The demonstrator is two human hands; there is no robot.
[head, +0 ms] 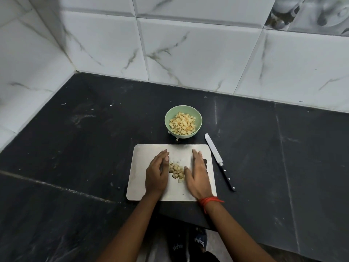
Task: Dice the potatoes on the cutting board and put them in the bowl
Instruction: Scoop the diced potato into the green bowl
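Observation:
A small heap of diced potato (176, 171) lies in the middle of the steel cutting board (143, 154). My left hand (157, 173) stands on edge just left of the heap, fingers straight. My right hand (198, 174) stands on edge just right of it, fingers straight too, so the heap sits between both palms. Behind the board, a pale green bowl (168, 118) holds several diced potato pieces (182, 123). One or two stray bits lie on the counter just in front of the bowl.
A knife (220, 162) with a black handle lies on the black stone counter (75, 148) right of the board, blade pointing away from me. White marble-look tiled walls (188, 53) close the back and left sides. The counter's front edge runs below my forearms.

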